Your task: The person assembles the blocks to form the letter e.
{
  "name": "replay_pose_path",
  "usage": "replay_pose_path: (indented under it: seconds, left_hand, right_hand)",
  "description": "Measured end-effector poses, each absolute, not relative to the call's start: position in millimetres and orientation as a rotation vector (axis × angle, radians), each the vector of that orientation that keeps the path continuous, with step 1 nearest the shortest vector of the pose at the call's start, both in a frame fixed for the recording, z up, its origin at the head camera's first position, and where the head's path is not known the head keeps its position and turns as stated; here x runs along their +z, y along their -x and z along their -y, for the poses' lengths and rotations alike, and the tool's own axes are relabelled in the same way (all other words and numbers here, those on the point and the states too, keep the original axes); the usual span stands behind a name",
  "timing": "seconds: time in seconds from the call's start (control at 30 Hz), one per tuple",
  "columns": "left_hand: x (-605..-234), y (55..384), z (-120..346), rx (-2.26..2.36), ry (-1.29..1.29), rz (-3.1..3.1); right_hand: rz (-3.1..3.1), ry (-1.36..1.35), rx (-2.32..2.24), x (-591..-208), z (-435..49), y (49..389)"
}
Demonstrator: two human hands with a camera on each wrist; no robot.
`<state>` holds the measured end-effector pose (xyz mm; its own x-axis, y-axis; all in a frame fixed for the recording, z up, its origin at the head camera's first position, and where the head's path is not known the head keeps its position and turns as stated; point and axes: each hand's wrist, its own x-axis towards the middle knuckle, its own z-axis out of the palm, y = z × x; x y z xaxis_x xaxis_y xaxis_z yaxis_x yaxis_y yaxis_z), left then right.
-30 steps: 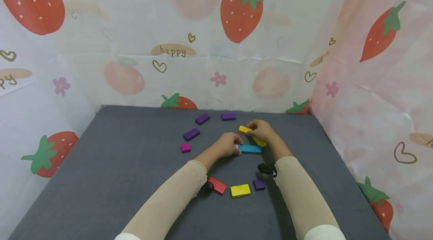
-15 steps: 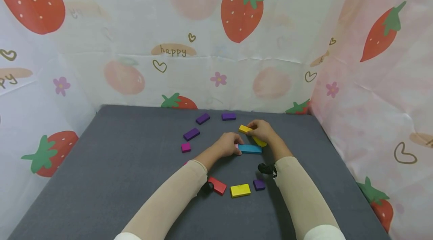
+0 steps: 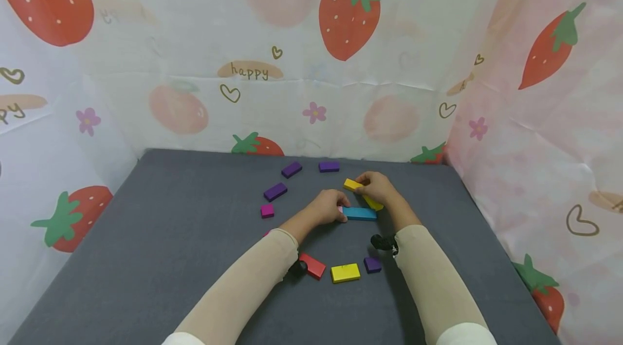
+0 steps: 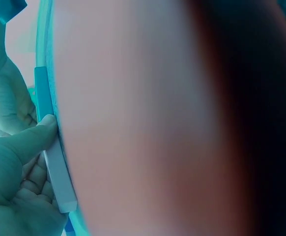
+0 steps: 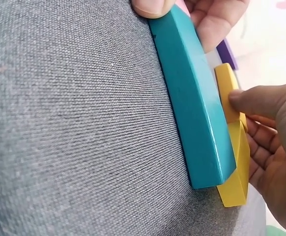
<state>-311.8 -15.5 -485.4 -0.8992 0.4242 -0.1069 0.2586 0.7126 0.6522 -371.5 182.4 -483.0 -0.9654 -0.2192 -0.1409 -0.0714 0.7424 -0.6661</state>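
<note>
Two hands at work on a ring of blocks on a grey table. The left hand pinches the near end of the blue block, thumb on the face towards the person and fingers behind; the thumb lies at the join with a pink block. A grip across this seam probably serves to hold both ends flush and to stop either block from sliding out of line. The right hand pinches the far yellow block, thumb in front and fingers curled behind, just beyond the blue block. Its end touches the near yellow block, the two meeting at a slight bend; the pinch appears intended to adjust that angle, with little lift needed. Whether the remaining fingers are pressed together cannot be told.

The other blocks lie apart: a purple block at the back, a magenta block on the left, and a red block, a front yellow block and a small purple block nearest the person. Their spacing presumably leaves the middle free for the hands and each block within easy reach.
</note>
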Motion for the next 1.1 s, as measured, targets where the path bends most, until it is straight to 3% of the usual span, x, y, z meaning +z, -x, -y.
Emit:
replay_pose_path:
  seconds: [0.67, 1.1]
  left_hand:
    - [-487, 311, 13, 0.980, -0.557, -2.656]
    - [-486, 313, 14, 0.983, -0.533, -2.663]
  right_hand:
    - [-2.807, 0.221, -1.015, -476, -186, 359]
    - [-2.966, 0.286, -0.901, -462, -195, 323]
